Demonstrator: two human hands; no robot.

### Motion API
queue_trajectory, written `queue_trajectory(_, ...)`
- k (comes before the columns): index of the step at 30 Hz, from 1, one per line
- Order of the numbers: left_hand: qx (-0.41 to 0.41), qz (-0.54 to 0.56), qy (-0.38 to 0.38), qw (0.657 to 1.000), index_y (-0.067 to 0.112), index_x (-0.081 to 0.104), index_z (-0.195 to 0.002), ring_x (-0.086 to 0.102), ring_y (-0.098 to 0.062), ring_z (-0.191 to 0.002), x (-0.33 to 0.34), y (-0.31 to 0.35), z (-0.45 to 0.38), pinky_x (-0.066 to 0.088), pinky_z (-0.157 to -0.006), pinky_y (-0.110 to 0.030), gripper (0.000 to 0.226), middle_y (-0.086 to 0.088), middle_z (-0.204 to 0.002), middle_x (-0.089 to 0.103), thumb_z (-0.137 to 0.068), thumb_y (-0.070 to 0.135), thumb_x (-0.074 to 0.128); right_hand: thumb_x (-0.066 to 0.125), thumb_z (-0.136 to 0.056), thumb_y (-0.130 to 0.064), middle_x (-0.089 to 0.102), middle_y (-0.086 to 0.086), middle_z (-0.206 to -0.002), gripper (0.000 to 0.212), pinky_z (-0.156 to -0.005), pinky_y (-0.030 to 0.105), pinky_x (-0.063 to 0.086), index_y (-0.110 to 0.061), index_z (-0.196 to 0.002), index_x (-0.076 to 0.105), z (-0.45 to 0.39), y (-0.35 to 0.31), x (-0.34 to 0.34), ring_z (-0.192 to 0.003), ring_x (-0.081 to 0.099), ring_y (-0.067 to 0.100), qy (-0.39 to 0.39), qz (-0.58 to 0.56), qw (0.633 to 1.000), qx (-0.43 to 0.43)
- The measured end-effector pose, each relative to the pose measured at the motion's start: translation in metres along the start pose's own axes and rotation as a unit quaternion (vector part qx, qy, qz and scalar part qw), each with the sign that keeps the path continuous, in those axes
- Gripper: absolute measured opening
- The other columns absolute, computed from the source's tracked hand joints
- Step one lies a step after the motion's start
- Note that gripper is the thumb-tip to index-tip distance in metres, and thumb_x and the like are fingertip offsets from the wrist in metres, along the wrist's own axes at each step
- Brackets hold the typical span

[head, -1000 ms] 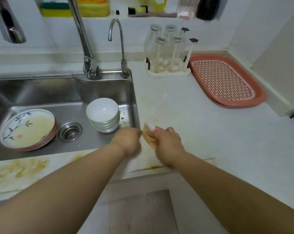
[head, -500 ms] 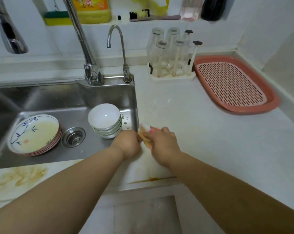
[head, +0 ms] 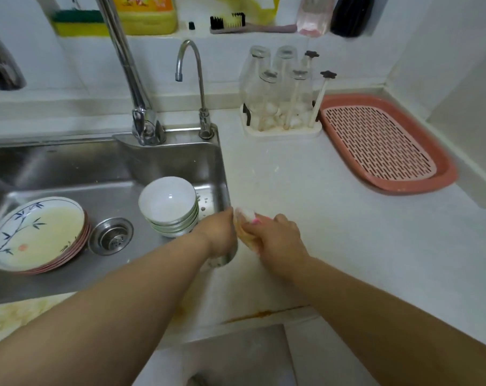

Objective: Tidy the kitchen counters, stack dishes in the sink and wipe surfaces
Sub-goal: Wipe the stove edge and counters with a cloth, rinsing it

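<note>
At the sink's (head: 222,162) right rim, the right hand (head: 278,240) clutches a stained sponge (head: 246,228) against the desk (head: 333,218), apparently scrubbing, while the left hand (head: 219,232) curls beside it, its grip unclear; bowls (head: 168,207) and plates (head: 38,235) sit stacked inside.

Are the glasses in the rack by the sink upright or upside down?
Upside down. The glasses sit mouth-down over the pegs of the white rack, bases up; two dark-tipped pegs on the right stand bare.
</note>
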State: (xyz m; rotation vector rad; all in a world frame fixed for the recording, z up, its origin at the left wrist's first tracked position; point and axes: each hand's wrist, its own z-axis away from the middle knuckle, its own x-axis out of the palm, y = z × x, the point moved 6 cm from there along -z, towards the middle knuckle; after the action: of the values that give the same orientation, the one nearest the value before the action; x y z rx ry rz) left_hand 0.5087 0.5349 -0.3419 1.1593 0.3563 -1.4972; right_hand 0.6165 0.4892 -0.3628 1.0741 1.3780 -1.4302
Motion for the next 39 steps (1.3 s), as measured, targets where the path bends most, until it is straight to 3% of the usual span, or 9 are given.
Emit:
queue_trajectory(7, 0.004, -0.018, -0.027, 0.999, 0.007, 0.03, -0.144, 0.046, -0.031, -0.128, -0.006, -0.012, -0.013, 0.037, -0.107, -0.035, 0.049, -0.016, -0.14, 0.048, -0.096, 0.014, 0.04, 0.042, -0.095, -0.033, 0.047, 0.016, -0.125, 0.039, -0.107, 0.038, 0.033, -0.037, -0.132, 0.051, -0.051, 0.091, -0.023, -0.117, 0.044, 0.037, 0.116, -0.058, 0.965, 0.23)
queue_trajectory(14, 0.018, -0.007, -0.026, 0.999, 0.012, 0.044, -0.137, 0.049, -0.028, -0.125, -0.014, -0.011, -0.017, 0.039, -0.101, -0.03, 0.041, -0.011, -0.139, 0.051, -0.096, 0.018, 0.041, 0.057, -0.086, -0.018, 0.067, 0.001, -0.108, 0.04, -0.075, 0.034, 0.043, -0.033, -0.123, 0.061, -0.001, -0.022, -0.004, -0.088, 0.056, 0.029, 0.018, -0.009, 0.997, -0.07)
queue_trajectory(18, 0.006, 0.02, -0.017, 1.0, 0.007, 0.04, -0.14, 0.049, -0.03, -0.124, -0.018, -0.011, -0.016, 0.04, -0.103, -0.033, 0.044, -0.014, -0.138, 0.049, -0.096, 0.01, 0.041, 0.054, -0.092, -0.033, 0.056, 0.008, -0.114, 0.035, -0.096, 0.029, 0.038, -0.036, -0.126, 0.059, -0.041, 0.047, -0.014, -0.11, 0.051, 0.031, 0.072, -0.03, 0.994, 0.078)
queue_trajectory(22, 0.013, 0.064, -0.036, 0.997, 0.016, 0.028, -0.148, 0.044, -0.03, -0.13, -0.015, -0.023, -0.023, 0.038, -0.104, -0.03, 0.057, -0.013, -0.146, 0.041, -0.093, 0.005, 0.04, 0.053, -0.087, -0.055, 0.043, 0.007, -0.137, 0.057, -0.09, 0.025, 0.031, -0.025, -0.136, 0.05, -0.102, 0.088, -0.007, -0.117, 0.046, 0.026, 0.08, -0.025, 0.97, 0.227)
queue_trajectory(26, 0.024, 0.081, -0.035, 0.996, 0.021, 0.033, -0.146, 0.044, -0.029, -0.131, -0.016, -0.029, -0.033, 0.038, -0.102, -0.029, 0.058, -0.011, -0.146, 0.043, -0.091, 0.003, 0.04, 0.047, -0.093, -0.02, 0.049, 0.007, -0.135, 0.041, -0.101, 0.04, 0.036, -0.034, -0.13, 0.056, -0.121, 0.017, -0.003, -0.123, 0.042, 0.031, 0.04, -0.075, 0.99, 0.111)
queue_trajectory(29, 0.023, 0.061, -0.041, 0.997, 0.02, 0.037, -0.145, 0.048, -0.029, -0.126, -0.018, -0.029, -0.035, 0.04, -0.1, -0.029, 0.053, -0.013, -0.142, 0.047, -0.093, 0.006, 0.041, 0.046, -0.091, -0.034, 0.059, 0.004, -0.116, 0.032, -0.094, 0.036, 0.042, -0.039, -0.118, 0.064, -0.075, -0.001, 0.003, -0.103, 0.049, 0.026, 0.011, -0.09, 0.995, 0.036)
queue_trajectory(31, 0.021, 0.055, -0.038, 0.998, 0.02, 0.033, -0.146, 0.046, -0.03, -0.128, -0.023, -0.029, -0.035, 0.04, -0.101, -0.03, 0.055, -0.013, -0.144, 0.045, -0.094, 0.007, 0.041, 0.044, -0.082, -0.051, 0.062, 0.001, -0.108, 0.038, -0.089, 0.03, 0.042, -0.046, -0.114, 0.063, -0.054, 0.016, -0.004, -0.091, 0.049, 0.023, 0.008, -0.098, 0.994, 0.054)
queue_trajectory(36, 0.017, 0.06, -0.028, 0.998, 0.016, 0.019, -0.152, 0.042, -0.027, -0.132, -0.036, -0.029, -0.05, 0.036, -0.106, -0.029, 0.06, -0.012, -0.15, 0.035, -0.096, 0.003, 0.037, 0.047, -0.092, -0.034, 0.041, 0.009, -0.136, 0.039, -0.106, 0.033, 0.031, -0.043, -0.13, 0.052, -0.106, 0.09, -0.029, -0.12, 0.042, 0.031, 0.084, -0.026, 0.972, 0.22)
queue_trajectory(39, 0.02, 0.064, -0.019, 0.998, 0.013, 0.027, -0.148, 0.045, -0.028, -0.129, -0.041, -0.029, -0.062, 0.036, -0.104, -0.03, 0.053, -0.015, -0.143, 0.044, -0.096, 0.005, 0.037, 0.043, -0.094, -0.045, 0.038, 0.005, -0.136, 0.037, -0.098, 0.033, 0.032, -0.032, -0.126, 0.056, -0.156, 0.058, -0.015, -0.112, 0.04, 0.024, 0.094, -0.031, 0.975, 0.201)
